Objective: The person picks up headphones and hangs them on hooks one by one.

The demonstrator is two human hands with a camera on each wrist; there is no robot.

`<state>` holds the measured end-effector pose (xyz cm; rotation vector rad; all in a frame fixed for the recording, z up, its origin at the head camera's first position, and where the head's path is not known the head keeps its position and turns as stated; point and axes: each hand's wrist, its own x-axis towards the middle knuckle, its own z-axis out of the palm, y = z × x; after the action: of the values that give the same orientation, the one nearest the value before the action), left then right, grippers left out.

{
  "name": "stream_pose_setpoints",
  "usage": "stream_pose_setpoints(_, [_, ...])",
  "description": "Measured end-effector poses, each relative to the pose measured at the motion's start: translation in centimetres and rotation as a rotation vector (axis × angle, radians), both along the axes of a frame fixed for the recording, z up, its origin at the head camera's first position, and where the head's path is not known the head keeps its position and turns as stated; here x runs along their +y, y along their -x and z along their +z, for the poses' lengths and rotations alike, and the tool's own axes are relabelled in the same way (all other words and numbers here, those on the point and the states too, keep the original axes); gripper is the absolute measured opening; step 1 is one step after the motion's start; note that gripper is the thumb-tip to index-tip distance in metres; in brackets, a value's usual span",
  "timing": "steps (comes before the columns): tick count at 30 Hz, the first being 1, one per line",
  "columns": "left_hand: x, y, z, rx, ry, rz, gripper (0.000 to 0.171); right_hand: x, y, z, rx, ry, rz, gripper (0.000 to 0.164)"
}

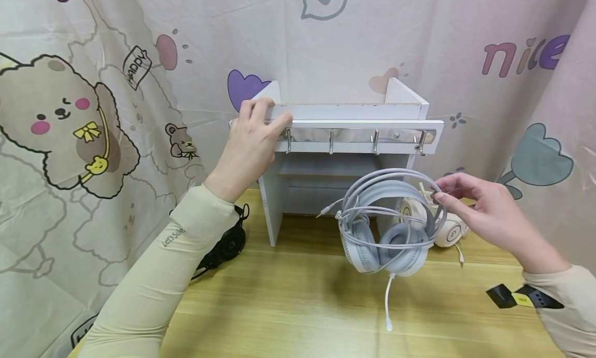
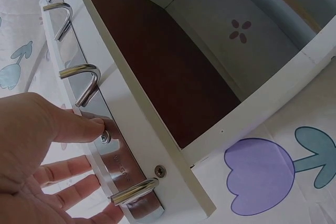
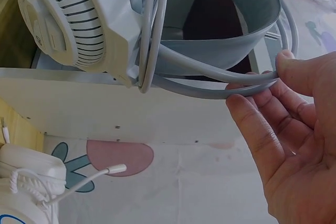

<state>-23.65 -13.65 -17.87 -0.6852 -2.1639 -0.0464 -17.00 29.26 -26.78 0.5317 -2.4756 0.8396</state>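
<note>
- Head view: reaching left hand forward, clamped on hook rail at its left end.
- Extending right hand inward, pinching gray headset above wooden table.

Both arms outstretched; left fingers curled, right fingers and thumb pinching.

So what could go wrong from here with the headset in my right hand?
Your right hand pinches only the thin headband frame, so the gray headset might swing or slip. The cable wound around it could snag on the hooks. Its microphone boom hangs lowest and may hit the table if dropped.
</note>
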Motion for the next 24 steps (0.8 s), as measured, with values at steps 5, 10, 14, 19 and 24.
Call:
stream_pose_setpoints(5, [0.0,0.0,0.0,0.001,-0.004,-0.001,0.030,0.3,-0.1,0.5,0.003,0.018,-0.003,0.016])
stream_pose_setpoints(10, [0.0,0.0,0.0,0.000,-0.003,-0.002,0.032,0.7,-0.1,1.1,-0.010,0.044,-0.012,0.016])
stream_pose_setpoints(14, [0.0,0.0,0.0,0.004,0.001,0.000,0.031,1.0,-0.2,1.6,-0.008,0.056,-0.024,0.016])
stream_pose_setpoints(19, [0.0,0.0,0.0,0.008,-0.001,-0.003,0.031,1.5,-0.3,1.9,0.002,0.055,-0.053,0.016])
stream_pose_setpoints(24, [-0.1,0.0,0.0,0.010,0.001,-0.003,0.032,2.1,-0.2,2.2,0.006,0.050,-0.092,0.016])
